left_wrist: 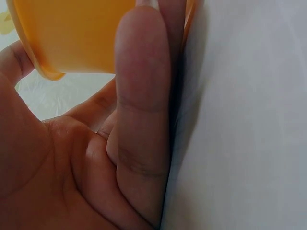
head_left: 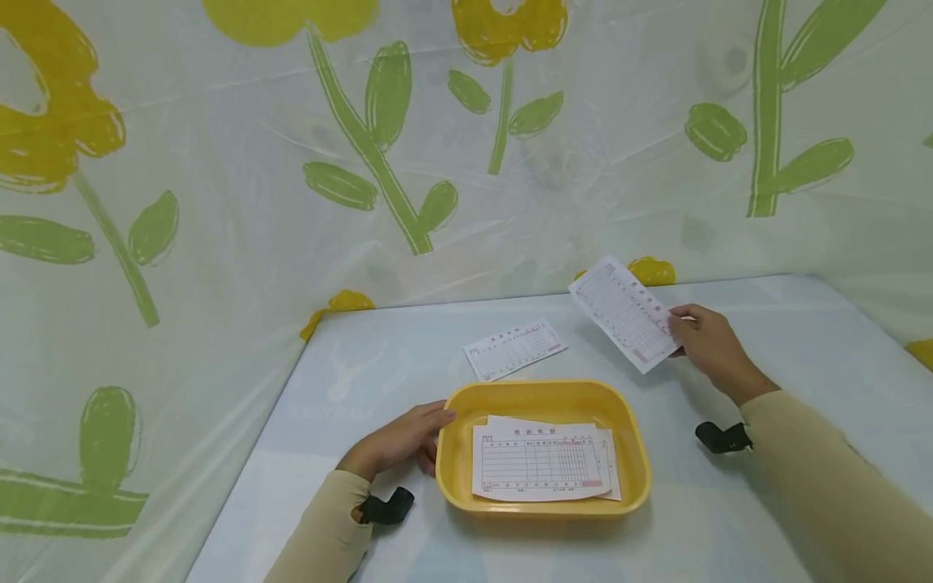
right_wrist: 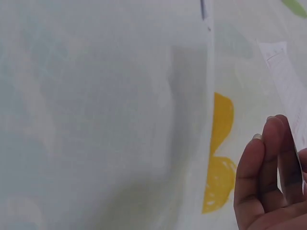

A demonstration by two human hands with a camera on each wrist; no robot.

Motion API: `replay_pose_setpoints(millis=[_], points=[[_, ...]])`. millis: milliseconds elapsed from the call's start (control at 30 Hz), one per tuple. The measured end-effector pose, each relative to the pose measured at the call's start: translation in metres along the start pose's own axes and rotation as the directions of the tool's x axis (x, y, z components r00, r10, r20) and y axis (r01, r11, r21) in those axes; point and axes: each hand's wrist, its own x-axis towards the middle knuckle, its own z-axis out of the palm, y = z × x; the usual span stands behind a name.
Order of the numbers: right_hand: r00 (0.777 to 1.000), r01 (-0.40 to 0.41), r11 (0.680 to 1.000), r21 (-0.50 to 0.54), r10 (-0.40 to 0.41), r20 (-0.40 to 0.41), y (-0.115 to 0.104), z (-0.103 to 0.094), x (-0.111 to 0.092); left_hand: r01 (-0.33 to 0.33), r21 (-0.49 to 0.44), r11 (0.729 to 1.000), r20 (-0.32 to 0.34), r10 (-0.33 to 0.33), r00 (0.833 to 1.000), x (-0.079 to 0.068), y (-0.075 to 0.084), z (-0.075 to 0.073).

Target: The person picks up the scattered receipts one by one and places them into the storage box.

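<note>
My right hand pinches a printed receipt slip by its right end, raised over the back right of the table. In the right wrist view, part of that slip shows beyond the fingers. My left hand grips the left side of a yellow plastic basin. The left wrist view has one digit at the basin's rim and another finger along its outer wall. Several similar slips lie stacked inside, slightly fanned. Behind the basin, another slip lies flat on the table.
A pale cloth covers the table. Behind it and at the left hangs a white sheet printed with yellow flowers and green leaves. Black straps with mounts sit at both wrists, the right one low over the table.
</note>
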Motion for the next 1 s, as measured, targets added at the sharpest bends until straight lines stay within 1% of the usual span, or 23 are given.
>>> replay_pose_setpoints(millis=[200, 367, 533, 667, 867, 933, 1000], points=[[0.999, -0.011, 0.998, 0.058, 0.013, -0.037, -0.003, 0.003, -0.014, 0.013, 0.010, 1.000, -0.015, -0.013, 1.000, 0.002, 0.001, 0.000], [0.999, 0.011, 0.996, 0.093, -0.008, -0.041, -0.006, 0.005, -0.025, 0.010, 0.014, 1.000, -0.005, -0.010, 1.000, 0.003, 0.000, 0.000], [0.998, 0.059, 0.993, 0.104, -0.056, -0.036, -0.011, 0.006, -0.035, -0.003, 0.014, 1.000, 0.001, 0.003, 1.000, 0.003, -0.004, -0.002], [0.994, 0.108, 0.985, 0.133, -0.103, -0.040, -0.017, 0.009, -0.045, -0.014, 0.001, 1.000, 0.014, 0.014, 1.000, 0.002, -0.007, -0.002], [0.974, 0.228, 0.959, 0.166, -0.224, -0.040, -0.027, 0.010, -0.057, -0.031, -0.008, 0.999, 0.025, 0.031, 0.999, 0.002, -0.006, -0.002], [0.970, 0.242, 0.955, 0.172, -0.240, -0.035, -0.030, 0.010, -0.059, -0.040, -0.008, 0.999, 0.025, 0.040, 0.999, 0.002, -0.005, -0.002], [0.972, 0.237, 0.957, 0.167, -0.235, -0.029, -0.032, 0.009, -0.062, -0.042, -0.004, 0.999, 0.024, 0.042, 0.999, 0.003, -0.005, -0.002]])
